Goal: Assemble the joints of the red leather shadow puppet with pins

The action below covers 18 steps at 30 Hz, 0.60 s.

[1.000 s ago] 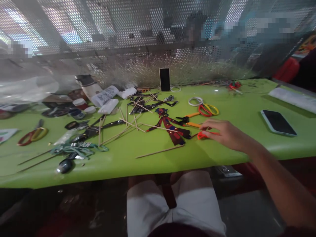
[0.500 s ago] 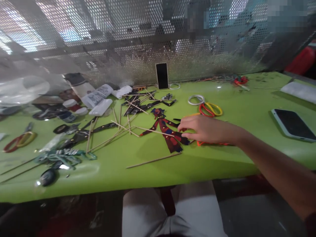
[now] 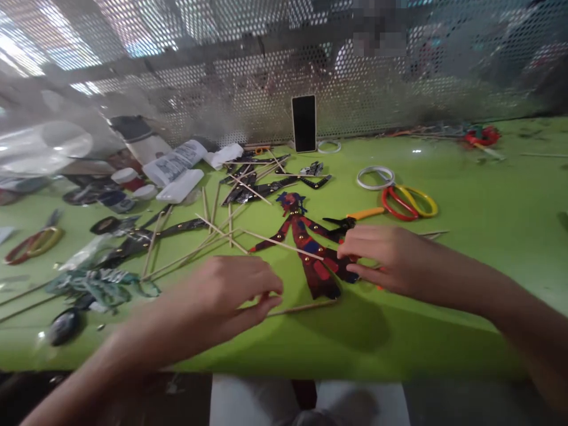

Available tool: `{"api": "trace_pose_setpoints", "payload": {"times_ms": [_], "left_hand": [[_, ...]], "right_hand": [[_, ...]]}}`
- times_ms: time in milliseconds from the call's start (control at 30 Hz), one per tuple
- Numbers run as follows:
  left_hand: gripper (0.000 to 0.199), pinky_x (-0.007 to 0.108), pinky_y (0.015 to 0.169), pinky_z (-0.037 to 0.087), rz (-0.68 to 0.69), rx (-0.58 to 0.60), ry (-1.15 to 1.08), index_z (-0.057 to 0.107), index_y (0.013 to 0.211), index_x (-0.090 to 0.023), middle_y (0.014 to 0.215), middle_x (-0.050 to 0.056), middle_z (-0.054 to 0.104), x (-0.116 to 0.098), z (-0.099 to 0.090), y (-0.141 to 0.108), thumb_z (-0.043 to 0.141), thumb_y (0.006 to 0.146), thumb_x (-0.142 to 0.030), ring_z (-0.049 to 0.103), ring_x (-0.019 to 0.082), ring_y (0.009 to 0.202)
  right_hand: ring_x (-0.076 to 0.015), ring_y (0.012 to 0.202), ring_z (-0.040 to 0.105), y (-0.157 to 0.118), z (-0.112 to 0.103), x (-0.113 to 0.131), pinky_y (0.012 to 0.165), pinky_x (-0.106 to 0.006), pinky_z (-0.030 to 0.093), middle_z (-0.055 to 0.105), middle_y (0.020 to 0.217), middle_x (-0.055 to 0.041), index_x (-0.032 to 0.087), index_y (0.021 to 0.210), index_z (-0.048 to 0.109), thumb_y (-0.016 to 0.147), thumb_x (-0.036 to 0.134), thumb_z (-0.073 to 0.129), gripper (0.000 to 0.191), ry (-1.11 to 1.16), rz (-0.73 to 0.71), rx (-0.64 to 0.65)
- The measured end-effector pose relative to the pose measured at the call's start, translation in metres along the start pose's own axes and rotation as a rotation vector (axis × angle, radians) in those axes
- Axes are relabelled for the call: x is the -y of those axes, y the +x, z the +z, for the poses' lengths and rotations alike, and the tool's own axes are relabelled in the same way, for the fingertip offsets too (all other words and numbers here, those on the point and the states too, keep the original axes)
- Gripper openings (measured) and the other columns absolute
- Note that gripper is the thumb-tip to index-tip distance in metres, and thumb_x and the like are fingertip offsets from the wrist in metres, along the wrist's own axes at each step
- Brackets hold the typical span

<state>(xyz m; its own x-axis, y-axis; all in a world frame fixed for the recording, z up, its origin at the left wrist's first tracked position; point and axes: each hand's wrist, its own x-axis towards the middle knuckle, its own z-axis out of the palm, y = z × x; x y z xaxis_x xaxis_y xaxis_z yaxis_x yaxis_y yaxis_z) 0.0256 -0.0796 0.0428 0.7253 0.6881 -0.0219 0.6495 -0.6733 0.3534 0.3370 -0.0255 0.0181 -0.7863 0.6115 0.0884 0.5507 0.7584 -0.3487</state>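
A jointed paper puppet [image 3: 310,245], dark red and blue with brass-coloured fasteners, lies flat on the green table. A thin stick crosses its body. At its leg on the right side is my right hand [image 3: 381,254], fingers bent and thumb apart; whether the fingertips touch the puppet I cannot tell. My left hand [image 3: 239,290] is over the table left of the puppet, slightly blurred, with curled fingers and a gap to the thumb. A wooden stick [image 3: 306,307] below the puppet runs partly behind my left hand. Pliers with orange handles [image 3: 366,214] lie partly behind my right hand.
Scissors with red and yellow handles [image 3: 410,202] and a white tape roll [image 3: 375,177] lie to the right. Sticks and black puppet parts [image 3: 248,183] are scattered left of centre. A phone [image 3: 304,123] leans on the perforated metal screen. More scissors [image 3: 38,242] lie far left.
My left hand has come into view from the lower left, over the stick. My right hand stays by the puppet's leg. The view has shifted closer, and the phone at right has left it.
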Motion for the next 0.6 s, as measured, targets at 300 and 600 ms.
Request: {"api": "trace_pose_setpoints", "payload": {"times_ms": [300,600], "left_hand": [[0.005,0.03,0.072,0.046,0.386,0.279,-0.03,0.058,0.097,-0.02,0.098,0.003,0.069,0.009,0.026,0.054,0.054,0.098,-0.02,0.065,0.018,0.085],[0.008,0.017,0.068,0.048,0.241,0.154,-0.337,0.066,0.09,-0.02,0.082,-0.003,0.068,0.067,-0.023,0.045,0.061,0.096,-0.022,0.062,0.008,0.072]], "right_hand": [[-0.0194,0.085,0.065,-0.001,-0.006,-0.011,0.075,-0.031,0.045,0.069,0.095,-0.0045,0.021,0.101,0.067,0.1,0.03,0.053,0.017,0.003,0.059,-0.034],[-0.0204,0.081,0.066,0.004,-0.013,-0.021,0.075,-0.034,0.045,0.072,0.097,-0.0057,0.024,0.1,0.066,0.1,0.036,0.051,0.019,0.0,0.079,-0.077]]}}
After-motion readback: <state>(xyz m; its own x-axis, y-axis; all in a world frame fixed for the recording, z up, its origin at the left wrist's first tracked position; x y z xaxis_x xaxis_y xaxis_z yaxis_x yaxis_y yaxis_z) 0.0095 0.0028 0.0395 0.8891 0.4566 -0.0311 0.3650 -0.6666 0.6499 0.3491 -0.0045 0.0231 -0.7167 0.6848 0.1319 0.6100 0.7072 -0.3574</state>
